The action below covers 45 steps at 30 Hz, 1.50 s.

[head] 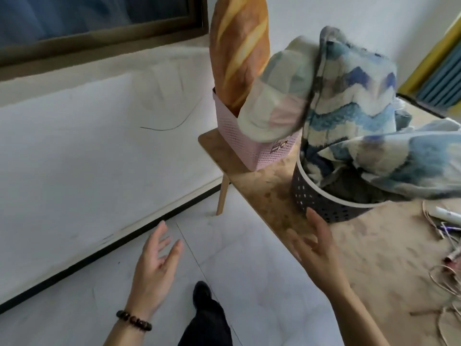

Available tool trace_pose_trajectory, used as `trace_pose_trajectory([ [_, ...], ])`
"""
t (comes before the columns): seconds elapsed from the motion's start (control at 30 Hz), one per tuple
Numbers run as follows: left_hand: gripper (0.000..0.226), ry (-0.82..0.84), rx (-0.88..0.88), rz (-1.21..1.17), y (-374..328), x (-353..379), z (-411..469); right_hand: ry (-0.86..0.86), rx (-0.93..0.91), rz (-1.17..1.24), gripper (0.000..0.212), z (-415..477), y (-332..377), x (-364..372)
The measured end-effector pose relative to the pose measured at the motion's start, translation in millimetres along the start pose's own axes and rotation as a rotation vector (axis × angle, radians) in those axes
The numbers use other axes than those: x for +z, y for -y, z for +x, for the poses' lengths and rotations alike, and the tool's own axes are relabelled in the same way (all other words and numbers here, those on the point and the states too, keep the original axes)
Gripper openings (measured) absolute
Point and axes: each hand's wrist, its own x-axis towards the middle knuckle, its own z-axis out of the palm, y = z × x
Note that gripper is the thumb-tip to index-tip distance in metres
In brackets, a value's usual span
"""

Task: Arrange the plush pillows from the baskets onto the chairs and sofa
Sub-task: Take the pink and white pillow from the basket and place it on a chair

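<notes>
Baskets on wooden table (274, 196), two. Pink perforated basket (239, 143) at far corner holds baguette-shaped plush pillow (237, 53), upright, plus pale pastel pillow (277, 96) leaning over rim. Dark round basket (324, 203) w/ white rim, just beside, holds blue-white zigzag pillows (354, 101), one spilling over the side. Left hand (154, 265), bead bracelet (133, 320) on wrist, fingers spread, empty, over floor. Right hand (316, 248) open, empty, near dark basket. Cords and pens (441, 221) at table's right edge.
</notes>
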Motion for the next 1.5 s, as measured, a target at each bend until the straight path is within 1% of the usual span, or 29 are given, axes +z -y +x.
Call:
trace_pose_trajectory([
  [0.03,0.064,0.031,0.007,0.002,-12.1,-2.5,31.1,-0.024,0.0,-0.016,0.071,19.7,14.4,8.6],
  [0.1,0.068,0.097,0.076,0.005,-39.3,-6.3,93.7,-0.082,-0.032,0.02,0.07,59.5,46.4,22.6],
  [0.17,0.067,0.145,0.146,0.027,-65.5,-7.8,154.7,-0.141,-0.058,0.061,0.071,96.1,79.3,32.7],
  [0.27,0.065,0.234,0.237,0.117,-101.2,0.5,229.2,-0.233,-0.088,0.064,0.073,142.7,111.5,40.8],
  [0.37,0.064,0.304,0.303,0.176,-122.0,24.8,287.4,-0.294,-0.11,0.041,0.082,185.0,129.5,45.9],
  [0.5,0.064,0.431,0.342,0.301,-123.7,75.8,355.8,-0.396,-0.099,0.031,0.095,247.1,139.0,56.3],
  [0.6,0.069,0.553,0.438,0.482,-121.6,112.9,399.7,-0.462,-0.012,0.014,0.112,291.6,135.3,64.8],
  [0.7,0.073,0.664,0.632,0.719,-123.0,138.5,438.5,-0.534,0.104,-0.044,0.13,322.5,139.5,80.7],
  [0.77,0.069,0.724,0.728,0.797,-124.2,151.9,467.1,-0.561,0.181,-0.137,0.136,340.4,148.1,94.8],
  [0.83,0.066,0.807,0.788,0.858,-121.4,158.7,491.3,-0.592,0.267,-0.184,0.137,352.8,156.0,107.8],
  [0.9,0.068,0.852,0.874,0.959,-113.6,161.5,505.0,-0.619,0.295,-0.17,0.129,359.9,160.0,116.4],
  [0.93,0.065,0.849,0.923,0.998,-108.4,162.9,510.1,-0.627,0.286,-0.155,0.122,362.3,161.5,118.8],
  [1.0,0.051,0.847,0.973,1.017,-101.4,166.0,520.2,-0.66,0.273,-0.083,0.108,366.3,166.5,120.7],
  [1.1,0.042,0.916,1.053,0.984,-102.6,169.6,532.0,-0.827,0.311,0.091,0.074,370.8,180.1,121.2],
  [1.17,0.038,0.94,1.175,0.922,-108.7,167.8,537.7,-0.963,0.266,0.16,0.054,369.2,192.8,122.8],
  [1.2,0.035,0.963,1.213,0.897,-111.9,165.6,538.7,-1.03,0.229,0.158,0.048,365.2,198.9,124.5],
  [1.27,0.03,1.029,1.202,0.884,-112.3,164.4,542.6,-1.141,0.154,0.146,0.044,353.5,214.6,129.4],
  [1.33,0.03,1.057,1.214,0.827,-112.7,166.8,545.4,-1.248,0.085,0.159,0.043,337.0,236.2,133.7],
  [1.4,0.029,1.052,1.238,0.795,-111.3,170.7,546.6,-1.394,0.019,0.202,0.045,316.2,261.3,136.8],
  [1.43,0.029,1.082,1.233,0.79,-111.4,170.7,545.1,-1.467,-0.022,0.238,0.048,302.9,273.9,139.8],
  [1.47,0.031,1.16,1.122,0.703,-110.7,170.9,544.9,-1.537,-0.063,0.279,0.052,288.5,286.0,144.4],
  [1.5,0.035,1.248,0.977,0.541,-115.1,168.0,542.2,-1.59,-0.11,0.312,0.058,272.4,296.9,150.2],
])
